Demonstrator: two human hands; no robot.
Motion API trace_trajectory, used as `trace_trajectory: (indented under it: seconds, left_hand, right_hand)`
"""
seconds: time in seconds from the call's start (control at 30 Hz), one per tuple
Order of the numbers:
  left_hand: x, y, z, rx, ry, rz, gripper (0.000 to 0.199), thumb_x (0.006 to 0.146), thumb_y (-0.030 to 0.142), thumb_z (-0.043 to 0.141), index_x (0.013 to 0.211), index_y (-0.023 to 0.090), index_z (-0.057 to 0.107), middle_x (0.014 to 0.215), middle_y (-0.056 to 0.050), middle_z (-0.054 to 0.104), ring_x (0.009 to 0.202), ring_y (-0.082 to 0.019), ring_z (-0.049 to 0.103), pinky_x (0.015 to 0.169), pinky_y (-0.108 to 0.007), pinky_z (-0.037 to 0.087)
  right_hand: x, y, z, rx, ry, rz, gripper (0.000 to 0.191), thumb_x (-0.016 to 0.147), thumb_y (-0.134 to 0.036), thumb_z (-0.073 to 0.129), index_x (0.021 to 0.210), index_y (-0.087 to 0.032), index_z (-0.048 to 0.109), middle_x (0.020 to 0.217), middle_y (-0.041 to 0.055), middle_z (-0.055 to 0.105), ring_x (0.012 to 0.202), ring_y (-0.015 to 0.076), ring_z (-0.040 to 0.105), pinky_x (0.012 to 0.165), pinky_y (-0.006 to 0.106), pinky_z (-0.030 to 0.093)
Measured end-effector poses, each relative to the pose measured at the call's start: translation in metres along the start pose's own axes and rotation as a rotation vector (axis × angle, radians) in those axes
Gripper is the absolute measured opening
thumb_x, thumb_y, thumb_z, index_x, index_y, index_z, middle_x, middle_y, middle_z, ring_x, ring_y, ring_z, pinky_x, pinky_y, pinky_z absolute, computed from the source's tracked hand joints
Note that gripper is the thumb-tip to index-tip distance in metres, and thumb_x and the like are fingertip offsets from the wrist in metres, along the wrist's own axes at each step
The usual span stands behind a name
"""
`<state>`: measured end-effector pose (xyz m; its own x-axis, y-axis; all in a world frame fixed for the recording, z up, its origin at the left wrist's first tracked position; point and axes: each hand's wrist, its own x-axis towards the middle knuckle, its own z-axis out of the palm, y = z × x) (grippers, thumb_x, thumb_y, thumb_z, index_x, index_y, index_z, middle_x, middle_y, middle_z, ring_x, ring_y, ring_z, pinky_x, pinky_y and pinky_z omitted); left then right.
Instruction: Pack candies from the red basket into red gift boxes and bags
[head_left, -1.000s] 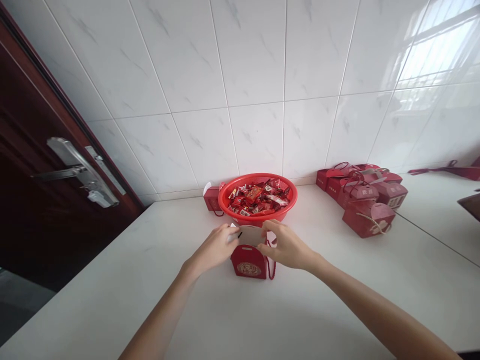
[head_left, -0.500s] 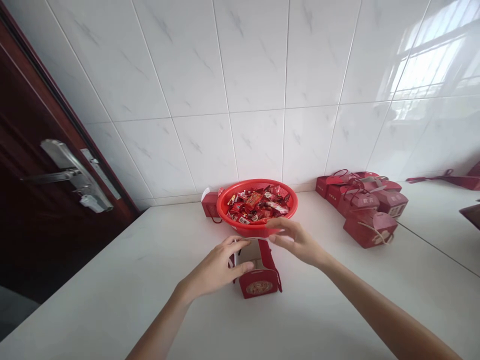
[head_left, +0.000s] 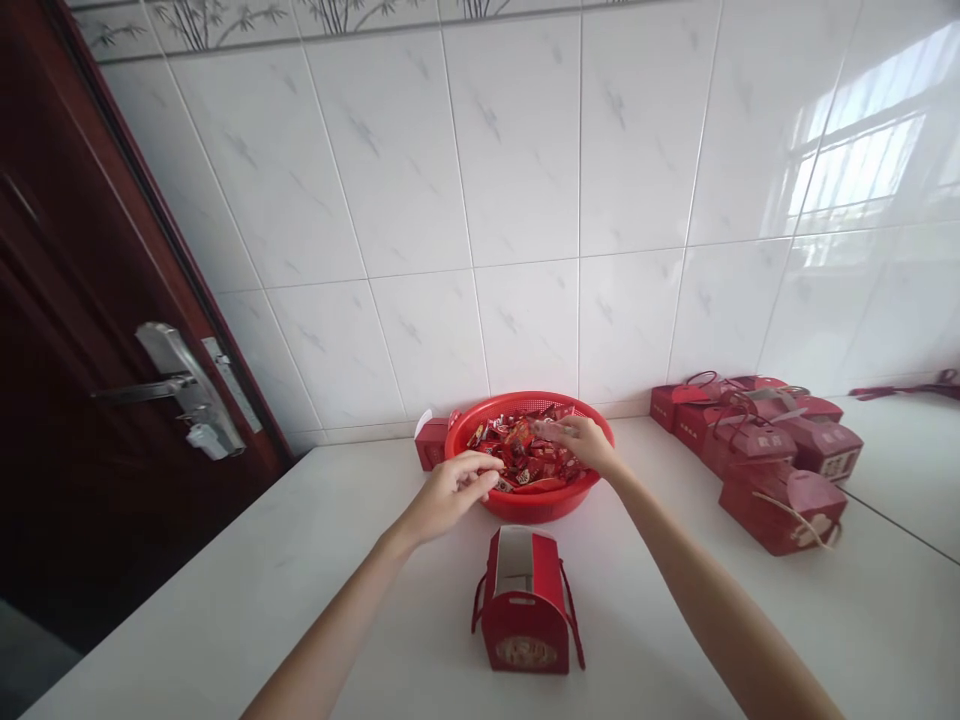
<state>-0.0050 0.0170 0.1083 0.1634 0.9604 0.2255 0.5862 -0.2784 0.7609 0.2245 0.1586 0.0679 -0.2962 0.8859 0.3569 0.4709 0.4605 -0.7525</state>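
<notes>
A red plastic basket (head_left: 600, 432) stands near the wall, filled with wrapped candies (head_left: 525, 455) in mostly red wrappers. Over the candies on the right side reaches my right hand (head_left: 581, 442), its fingers stretched out and nothing visible in them. At the basket's front left rim is my left hand (head_left: 450, 492), thumb and fingers apart, holding nothing I can see. Nearer to me a red gift box (head_left: 525, 630) stands upright with its top open, showing a pale inside. Cord handles hang at its two sides, and a gold round print marks its front.
Several closed red gift boxes (head_left: 780, 520) with cords are grouped at the right by the tiled wall (head_left: 525, 330). Another small red box (head_left: 430, 440) sits behind the basket's left side. A dark red door (head_left: 82, 300) with a metal handle is at the left.
Both hands have left the open gift box and moved forward to the basket, the right one now over the candies. The view has tilted up, so things appear lower.
</notes>
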Motion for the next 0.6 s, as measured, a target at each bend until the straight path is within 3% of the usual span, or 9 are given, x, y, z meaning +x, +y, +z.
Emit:
trace_trajectory:
  seconds: [0.13,0.2,0.3,0.47,0.6]
  left_hand:
    - [0.046,-0.006,0.002,-0.064,0.040,-0.077,0.041,0.088,0.046,0.057,0.113,0.016,0.068,0.109,-0.012,0.072,0.082,-0.020,0.068,0.079,-0.038,0.055]
    - [0.070,-0.007,0.010,-0.148,0.077,-0.139,0.039,0.091,0.046,0.053,0.116,0.019,0.066,0.108,-0.010,0.073,0.083,-0.020,0.069,0.079,-0.037,0.055]
    - [0.097,-0.010,0.023,-0.342,0.078,-0.218,0.032,0.092,0.046,0.053,0.105,0.021,0.068,0.094,-0.006,0.075,0.079,-0.020,0.070,0.077,-0.036,0.055]
    - [0.113,-0.024,0.039,-0.470,0.102,-0.162,0.015,0.083,0.032,0.062,0.089,0.020,0.069,0.086,-0.003,0.074,0.078,-0.019,0.071,0.079,-0.033,0.057]
    - [0.115,-0.038,0.043,-0.433,0.104,-0.124,0.023,0.081,0.025,0.062,0.102,0.019,0.068,0.097,-0.004,0.075,0.087,-0.019,0.072,0.084,-0.033,0.058]
  right_hand:
    - [-0.007,-0.004,-0.004,0.223,0.012,-0.001,0.029,0.091,-0.038,0.050,0.107,-0.017,0.063,0.093,0.0087,0.074,0.073,0.0194,0.070,0.063,0.031,0.056]
    - [-0.011,-0.010,-0.003,0.316,0.008,-0.022,0.034,0.090,-0.044,0.051,0.108,-0.017,0.063,0.097,0.0082,0.074,0.082,0.0195,0.070,0.068,0.030,0.057]
    - [-0.015,-0.018,0.002,0.468,-0.007,-0.059,0.038,0.085,-0.050,0.059,0.102,-0.018,0.067,0.095,0.0072,0.073,0.086,0.0206,0.069,0.071,0.031,0.056]
    - [-0.017,-0.024,0.003,0.617,-0.075,0.003,0.041,0.084,-0.057,0.060,0.091,-0.019,0.071,0.097,0.0072,0.072,0.095,0.0252,0.067,0.069,0.031,0.054]
    - [-0.015,-0.019,0.000,0.757,-0.076,0.108,0.031,0.070,-0.046,0.076,0.087,-0.020,0.074,0.082,0.0042,0.071,0.081,0.0227,0.067,0.063,0.030,0.053]
